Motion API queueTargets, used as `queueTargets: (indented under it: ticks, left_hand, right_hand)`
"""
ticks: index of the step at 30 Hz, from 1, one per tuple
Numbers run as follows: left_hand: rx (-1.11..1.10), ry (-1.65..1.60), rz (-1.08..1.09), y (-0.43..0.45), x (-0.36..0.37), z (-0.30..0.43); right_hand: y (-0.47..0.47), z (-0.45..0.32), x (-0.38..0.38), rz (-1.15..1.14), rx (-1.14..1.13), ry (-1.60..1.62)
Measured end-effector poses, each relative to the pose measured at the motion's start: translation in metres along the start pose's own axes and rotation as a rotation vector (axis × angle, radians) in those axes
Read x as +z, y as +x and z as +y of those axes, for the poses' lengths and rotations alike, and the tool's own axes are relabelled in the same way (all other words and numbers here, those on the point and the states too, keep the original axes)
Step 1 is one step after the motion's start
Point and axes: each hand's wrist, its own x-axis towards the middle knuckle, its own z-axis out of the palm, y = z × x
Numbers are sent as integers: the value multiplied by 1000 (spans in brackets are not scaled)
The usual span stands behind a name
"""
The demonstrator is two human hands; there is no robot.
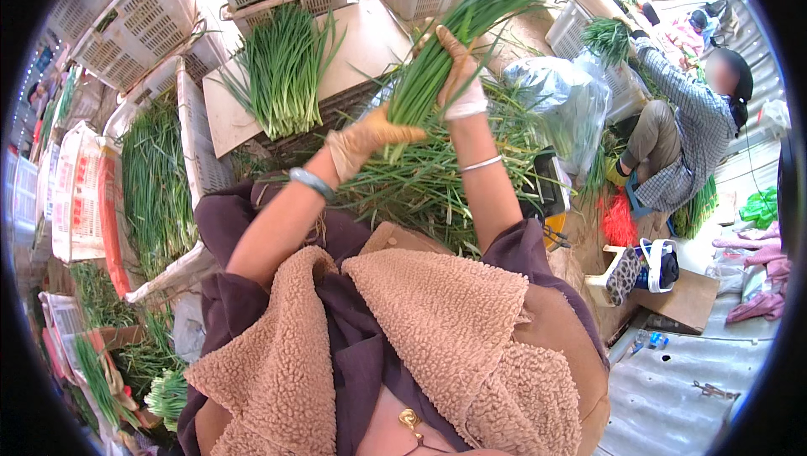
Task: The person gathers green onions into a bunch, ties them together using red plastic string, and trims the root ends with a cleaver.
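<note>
Both of my hands wear thin, pale gloves and hold one bunch of long green leaves, likely garlic chives (419,87), tilted up to the right. My left hand (372,137) grips the bunch near its pale stem ends. My right hand (459,68) is closed round its middle, higher up. Below the bunch lies a loose heap of the same greens (416,194), some yellowish. Left of my hands, a neat pile of greens (284,74) rests on a white board (356,40), stems towards me.
A plastic crate of greens (157,185) stands at my left, with stacked crates (145,21) behind it. A clear plastic bag (564,103) lies to the right. Beyond it a co-worker (687,122) sits with greens in hand. A low stool (611,273) stands nearer.
</note>
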Motion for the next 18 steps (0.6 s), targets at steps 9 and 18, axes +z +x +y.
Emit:
queueTargets:
  ticks: [9, 18]
  left_hand:
    - [-192, -472, 89, -39, -9, -1]
    - [22, -886, 14, -24, -71, -18]
  right_hand:
    - [50, 16, -73, 235, -351, -592]
    - [41, -105, -252, 688, -337, -1814]
